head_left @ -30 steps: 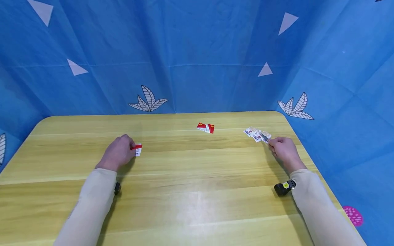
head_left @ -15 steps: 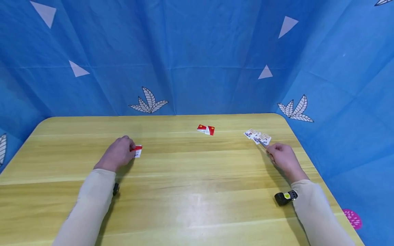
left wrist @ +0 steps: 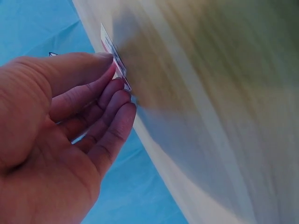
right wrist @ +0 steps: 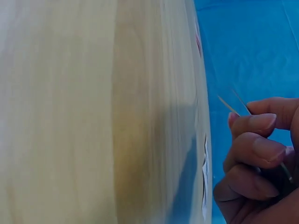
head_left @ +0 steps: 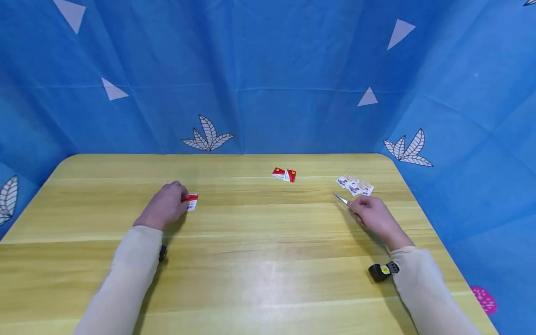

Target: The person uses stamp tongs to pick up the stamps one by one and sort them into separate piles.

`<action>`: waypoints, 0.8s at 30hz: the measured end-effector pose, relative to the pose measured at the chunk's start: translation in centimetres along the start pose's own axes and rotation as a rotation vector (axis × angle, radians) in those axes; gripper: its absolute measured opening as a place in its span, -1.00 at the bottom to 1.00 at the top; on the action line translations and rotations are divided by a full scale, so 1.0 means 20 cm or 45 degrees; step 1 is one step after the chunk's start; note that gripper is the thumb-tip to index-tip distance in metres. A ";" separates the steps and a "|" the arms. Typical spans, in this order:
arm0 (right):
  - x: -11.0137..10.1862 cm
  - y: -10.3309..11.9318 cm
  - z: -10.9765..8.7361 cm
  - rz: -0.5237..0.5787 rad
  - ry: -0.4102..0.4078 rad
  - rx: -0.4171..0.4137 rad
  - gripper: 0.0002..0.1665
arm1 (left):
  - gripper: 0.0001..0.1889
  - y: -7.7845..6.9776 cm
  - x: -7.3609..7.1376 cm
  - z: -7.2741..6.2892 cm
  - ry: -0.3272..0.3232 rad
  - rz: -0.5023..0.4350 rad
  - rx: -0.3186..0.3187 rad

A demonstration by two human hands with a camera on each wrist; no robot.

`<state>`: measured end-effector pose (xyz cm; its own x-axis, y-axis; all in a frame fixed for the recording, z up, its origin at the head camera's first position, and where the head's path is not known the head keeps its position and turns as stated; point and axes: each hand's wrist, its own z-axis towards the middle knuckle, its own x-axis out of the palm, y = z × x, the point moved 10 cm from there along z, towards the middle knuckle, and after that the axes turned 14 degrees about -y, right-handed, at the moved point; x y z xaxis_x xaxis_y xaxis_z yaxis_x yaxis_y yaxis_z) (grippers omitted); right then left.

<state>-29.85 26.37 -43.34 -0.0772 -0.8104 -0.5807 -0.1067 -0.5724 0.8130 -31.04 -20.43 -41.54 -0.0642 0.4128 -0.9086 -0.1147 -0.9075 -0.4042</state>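
Observation:
Near the left of the table, my left hand [head_left: 164, 204] pinches a small stamp-like paper [head_left: 193, 203] between thumb and fingertips. It has a red band above a white part; in the left wrist view the paper [left wrist: 111, 46] is seen tilted, nearly edge-on. My right hand [head_left: 374, 217] grips a pair of tweezers [head_left: 341, 199], whose points face forward and left just above the table. In the right wrist view the two tweezer prongs [right wrist: 228, 104] stand slightly apart with nothing between them. Several pale printed stamps [head_left: 355, 185] lie overlapping just beyond the right hand.
Two red-and-white stamps [head_left: 284, 175] lie side by side near the back of the wooden table [head_left: 259, 242]. A blue patterned curtain [head_left: 284, 93] hangs behind the table and along its sides. A black camera [head_left: 379, 272] is strapped to the right wrist.
My right hand has drawn the tweezers back off the pale stamps and swung their points to the left. The left hand keeps its hold on the stamp. The head view has shifted slightly.

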 end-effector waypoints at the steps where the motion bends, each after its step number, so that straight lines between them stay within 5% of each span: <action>1: 0.01 0.00 0.00 -0.012 0.013 -0.002 -0.63 | -0.78 0.00 0.00 0.00 0.002 -0.002 -0.012; 8: 0.13 0.09 0.00 -0.073 0.095 -0.119 -0.66 | -0.76 0.02 0.02 0.00 0.032 -0.026 -0.099; 24: 0.33 0.21 -0.01 -0.076 0.204 -0.273 -0.73 | -0.78 0.01 0.01 0.00 -0.007 -0.050 -0.089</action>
<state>-30.58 18.65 -43.76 0.0827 -0.7742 -0.6276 0.1073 -0.6191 0.7779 -31.13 -20.56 -41.91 -0.0663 0.4484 -0.8914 -0.0480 -0.8937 -0.4461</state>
